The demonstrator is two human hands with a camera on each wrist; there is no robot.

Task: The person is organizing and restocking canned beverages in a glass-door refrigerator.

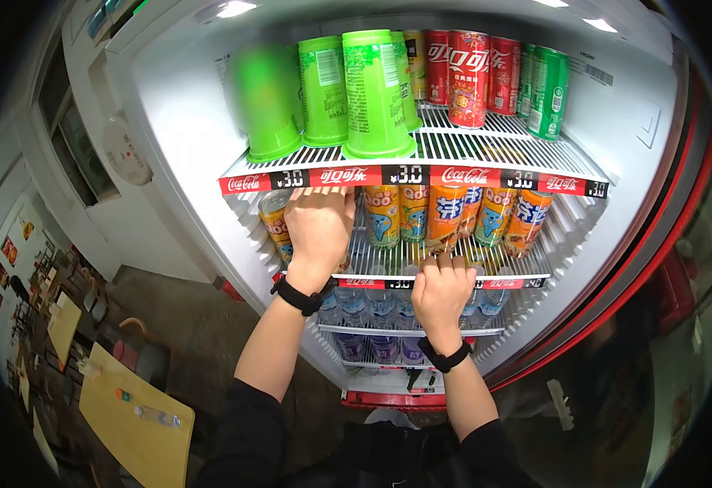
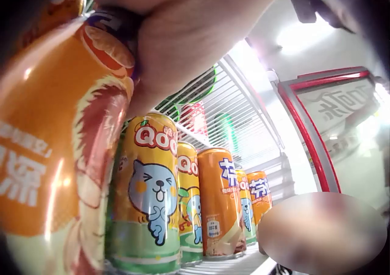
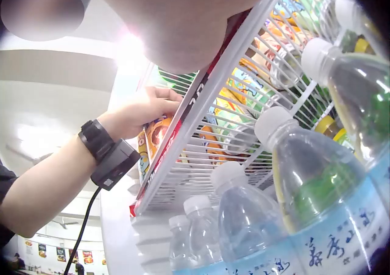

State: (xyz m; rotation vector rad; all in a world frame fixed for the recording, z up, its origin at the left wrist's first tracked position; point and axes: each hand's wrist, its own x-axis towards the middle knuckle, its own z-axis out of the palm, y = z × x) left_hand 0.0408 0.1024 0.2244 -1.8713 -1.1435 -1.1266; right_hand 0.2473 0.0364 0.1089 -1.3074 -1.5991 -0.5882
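Observation:
In the head view my left hand [image 1: 319, 228] reaches onto the second shelf, beneath the upper price strip [image 1: 454, 176]. The left wrist view shows that hand [image 2: 189, 37] over the top of an orange can [image 2: 55, 147], its fingers partly hidden behind it. Beside it stand a Qoo can [image 2: 149, 196] and another orange can [image 2: 220, 205]. My right hand [image 1: 444, 297] has its fingers bent over the second shelf's front edge [image 1: 356, 282], just below an orange can [image 1: 445, 220]; the right wrist view shows this hand [image 3: 183, 25] close up against the strip.
Green cups [image 1: 372, 98] stand upside down on the top shelf, with red cans [image 1: 468, 81] and green cans [image 1: 548, 93] to their right. Water bottles [image 1: 380, 307] and purple-labelled bottles [image 1: 384, 350] fill lower shelves. A yellow table [image 1: 140, 415] is at lower left.

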